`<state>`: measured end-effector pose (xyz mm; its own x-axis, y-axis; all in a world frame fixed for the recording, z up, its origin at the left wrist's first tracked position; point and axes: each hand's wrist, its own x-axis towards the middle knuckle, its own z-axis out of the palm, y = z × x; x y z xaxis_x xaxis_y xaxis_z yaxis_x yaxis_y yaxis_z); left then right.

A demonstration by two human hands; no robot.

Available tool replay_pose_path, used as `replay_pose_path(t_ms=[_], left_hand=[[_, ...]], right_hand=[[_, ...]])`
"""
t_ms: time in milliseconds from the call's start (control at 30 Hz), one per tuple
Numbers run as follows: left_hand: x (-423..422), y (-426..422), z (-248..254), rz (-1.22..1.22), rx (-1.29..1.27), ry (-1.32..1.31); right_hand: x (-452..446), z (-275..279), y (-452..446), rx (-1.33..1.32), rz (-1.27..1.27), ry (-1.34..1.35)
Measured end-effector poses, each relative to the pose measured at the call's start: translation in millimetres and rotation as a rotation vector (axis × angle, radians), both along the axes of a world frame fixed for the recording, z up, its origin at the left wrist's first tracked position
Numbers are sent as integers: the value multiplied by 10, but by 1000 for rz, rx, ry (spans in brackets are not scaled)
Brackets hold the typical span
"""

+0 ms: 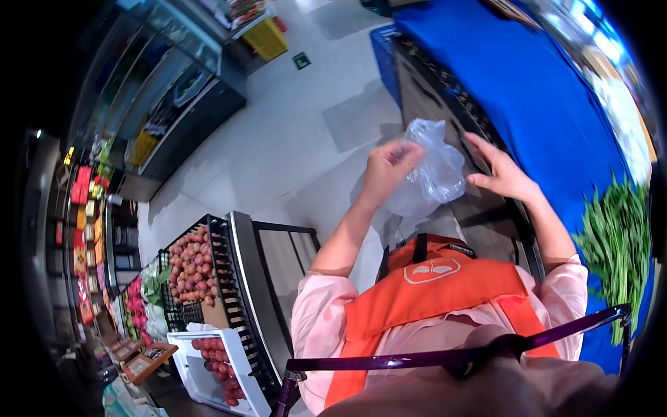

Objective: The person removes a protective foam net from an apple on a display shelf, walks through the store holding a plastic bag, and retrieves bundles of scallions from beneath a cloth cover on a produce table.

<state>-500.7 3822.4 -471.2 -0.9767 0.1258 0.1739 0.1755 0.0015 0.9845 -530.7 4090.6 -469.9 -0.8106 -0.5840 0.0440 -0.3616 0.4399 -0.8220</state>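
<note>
A clear plastic bag hangs crumpled in front of my body, above the floor. My left hand is at the bag's upper left side, its fingers curled together in a pinch on the plastic. On the other side, my right hand is open, thumb and fingers apart, close to the bag's right edge with a small gap between. An orange apron with a white leaf emblem covers my front, over pink sleeves.
To the right, a blue cloth covers a table that bears a bundle of leafy greens. On the left stand a black crate of round reddish produce and a white foam box with red produce. A glass display case stands farther off.
</note>
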Motion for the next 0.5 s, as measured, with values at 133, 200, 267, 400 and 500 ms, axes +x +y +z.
replay_pose_path(t_ms=[133, 200, 267, 400, 500], left_hand=[[-180, -634, -61, -21, -15, 157], [-363, -836, -108, -39, -63, 224], [-662, -1037, -190, -68, -277, 349], [-1396, -1424, -306, -273, -635, 366], [-2056, -1814, -415, -285, -695, 243]], right_hand=[[-484, -51, -755, 108, 168, -232], [-782, -237, -1037, -20, 171, -381], [-1093, -317, -1312, -233, 162, -519], [-1773, -154, -1907, -305, 359, -279], [-2553, -490, -2343, -312, 486, -309]])
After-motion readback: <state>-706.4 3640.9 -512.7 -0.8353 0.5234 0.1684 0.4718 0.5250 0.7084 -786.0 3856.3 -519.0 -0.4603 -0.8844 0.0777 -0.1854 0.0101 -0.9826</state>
